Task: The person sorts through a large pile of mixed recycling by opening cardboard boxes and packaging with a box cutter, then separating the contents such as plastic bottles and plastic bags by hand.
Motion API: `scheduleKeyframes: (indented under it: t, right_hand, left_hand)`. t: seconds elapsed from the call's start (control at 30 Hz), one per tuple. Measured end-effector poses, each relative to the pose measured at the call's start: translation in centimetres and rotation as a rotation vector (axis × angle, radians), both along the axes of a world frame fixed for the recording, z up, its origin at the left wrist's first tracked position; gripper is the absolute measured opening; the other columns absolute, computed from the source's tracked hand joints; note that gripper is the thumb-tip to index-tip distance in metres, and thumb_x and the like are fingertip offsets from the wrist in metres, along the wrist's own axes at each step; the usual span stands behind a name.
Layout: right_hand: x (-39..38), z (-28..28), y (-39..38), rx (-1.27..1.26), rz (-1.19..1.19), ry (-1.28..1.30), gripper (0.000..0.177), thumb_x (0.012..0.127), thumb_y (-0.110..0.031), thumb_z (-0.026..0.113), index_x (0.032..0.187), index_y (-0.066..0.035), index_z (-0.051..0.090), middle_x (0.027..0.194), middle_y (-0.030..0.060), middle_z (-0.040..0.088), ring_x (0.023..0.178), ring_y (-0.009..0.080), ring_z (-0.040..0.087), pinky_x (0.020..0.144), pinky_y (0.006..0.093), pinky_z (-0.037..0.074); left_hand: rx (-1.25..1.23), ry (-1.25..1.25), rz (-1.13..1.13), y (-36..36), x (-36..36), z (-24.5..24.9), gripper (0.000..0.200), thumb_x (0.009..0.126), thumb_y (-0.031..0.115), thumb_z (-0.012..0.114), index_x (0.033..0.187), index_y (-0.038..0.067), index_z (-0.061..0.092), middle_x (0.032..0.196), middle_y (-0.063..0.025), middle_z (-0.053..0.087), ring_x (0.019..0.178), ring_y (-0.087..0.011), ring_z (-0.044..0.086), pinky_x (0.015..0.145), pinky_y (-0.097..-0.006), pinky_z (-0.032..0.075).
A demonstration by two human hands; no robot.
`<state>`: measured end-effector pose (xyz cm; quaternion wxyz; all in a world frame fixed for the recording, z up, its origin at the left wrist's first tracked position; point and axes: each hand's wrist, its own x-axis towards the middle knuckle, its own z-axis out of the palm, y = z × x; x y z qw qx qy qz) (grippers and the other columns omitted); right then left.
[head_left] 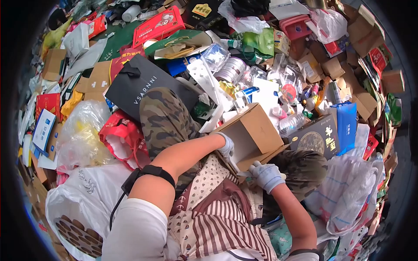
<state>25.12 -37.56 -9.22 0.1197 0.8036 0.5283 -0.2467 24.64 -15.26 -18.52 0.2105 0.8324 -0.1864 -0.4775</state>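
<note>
An open brown cardboard box [262, 128] rests tilted in my lap, between knees in camouflage trousers. My left hand [227, 146], in a pale work glove, is closed over the box's left edge; its fingertips are partly hidden. At the near edge of the box is my right hand [267, 176], gloved too and closed around a small knife [244, 173]. The knife's thin blade points left along the cardboard, and its handle end sticks out on the right side of the fist.
Mixed waste surrounds me. A black VSARNINI paper bag [146, 87] and a red bag [124, 137] lie to the left. Plastic bottles [291, 123] and a black printed box [315, 138] are at the right. White sacks [87, 200] stand on the near left.
</note>
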Motion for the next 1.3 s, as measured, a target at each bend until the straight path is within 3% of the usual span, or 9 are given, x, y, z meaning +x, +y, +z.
scheduleKeyframes:
  t: [0.27,0.37,0.43,0.53,0.63,0.73,0.87,1.07,1.3]
  right_hand:
    - [0.2,-0.5,-0.3,0.045,0.003,-0.039,0.019,0.076,-0.022,0.06,0.091,-0.013,0.054,0.09,0.0091,0.056,0.073,0.0292,0.064,0.059,0.0427,0.049]
    - [0.5,-1.0,-0.2,-0.035,-0.014,0.001,0.017,0.077,-0.024,0.06,0.09,-0.012,0.056,0.091,0.0086,0.056,0.073,0.0288,0.063,0.06,0.0423,0.049]
    - [1.4,-0.9,-0.2,-0.004,-0.013,0.014,0.016,0.078,-0.021,0.059,0.091,-0.013,0.055,0.092,0.0086,0.056,0.079,0.0279,0.064,0.063,0.0413,0.049]
    - [3.4,0.4,0.3,0.117,0.037,0.011,0.013,0.076,-0.018,0.058,0.088,-0.013,0.055,0.09,0.0084,0.055,0.076,0.0277,0.064,0.062,0.0412,0.049]
    - [5.0,4.3,1.3,0.392,0.098,0.006,0.017,0.073,-0.019,0.062,0.088,-0.013,0.057,0.089,0.006,0.058,0.074,0.0266,0.063,0.06,0.0383,0.049]
    - [7.4,9.8,2.6,0.862,-0.095,0.106,0.027,0.06,-0.005,0.069,0.086,-0.01,0.062,0.091,0.0055,0.064,0.073,0.0227,0.064,0.061,0.0327,0.051]
    - [12.0,13.5,3.8,1.361,-0.732,0.698,0.012,0.081,-0.012,0.068,0.086,-0.006,0.058,0.072,-0.0023,0.058,0.047,0.0059,0.049,0.041,0.0185,0.038]
    - [18.3,1.7,4.8,1.137,-1.399,0.903,0.022,0.079,-0.029,0.07,0.09,-0.017,0.054,0.057,-0.0054,0.049,0.036,0.006,0.04,0.031,0.0222,0.029]
    - [16.3,-16.3,1.5,1.035,-1.566,0.779,0.036,0.086,-0.042,0.057,0.096,-0.008,0.057,0.074,0.0042,0.058,0.057,0.0182,0.054,0.051,0.0283,0.042]
  left_hand:
    - [-0.044,-0.514,0.285,-0.7,1.7,1.7,0.041,0.083,0.037,0.058,0.11,0.006,0.061,0.096,-0.012,0.066,0.092,-0.0286,0.062,0.082,-0.0367,0.047]
    - [-0.522,-1.123,0.876,2.7,2.4,6.7,0.029,0.091,0.026,0.053,0.107,0.003,0.061,0.081,-0.0084,0.064,0.07,-0.0146,0.06,0.066,-0.0279,0.049]
    - [-0.864,-1.043,1.343,8.6,2.8,12.4,0.025,0.089,0.016,0.056,0.11,0.002,0.06,0.079,0.0011,0.059,0.06,0.0022,0.047,0.049,-0.013,0.039]
    - [0.048,-1.764,1.368,17.7,2.1,18.1,0.035,0.085,0.018,0.06,0.116,0.002,0.054,0.1,-0.0134,0.06,0.081,-0.0216,0.061,0.072,-0.0295,0.05]
    - [0.354,-1.999,1.294,16.4,0.0,21.0,0.039,0.082,0.021,0.063,0.116,0.003,0.054,0.108,-0.0186,0.058,0.097,-0.0344,0.058,0.086,-0.0379,0.045]
    - [-0.306,-1.51,0.865,14.0,-0.5,18.0,0.035,0.085,0.027,0.061,0.111,0.004,0.057,0.105,-0.0162,0.06,0.103,-0.031,0.056,0.089,-0.0357,0.043]
    - [-1.069,-0.489,1.098,16.7,1.6,8.5,0.061,0.09,0.049,0.049,0.127,0.001,0.046,0.123,-0.0098,0.053,0.116,-0.0169,0.048,0.102,-0.0302,0.035]
    - [-1.88,0.097,1.126,15.2,-2.4,9.5,0.087,0.08,0.069,0.046,0.13,-0.002,0.039,0.129,-0.0181,0.045,0.119,-0.0256,0.046,0.1,-0.0393,0.039]
    - [-1.371,-0.133,1.895,11.1,-1.8,5.3,0.041,0.091,0.046,0.048,0.099,0.008,0.06,0.084,-0.0024,0.062,0.073,-0.0098,0.058,0.067,-0.024,0.048]
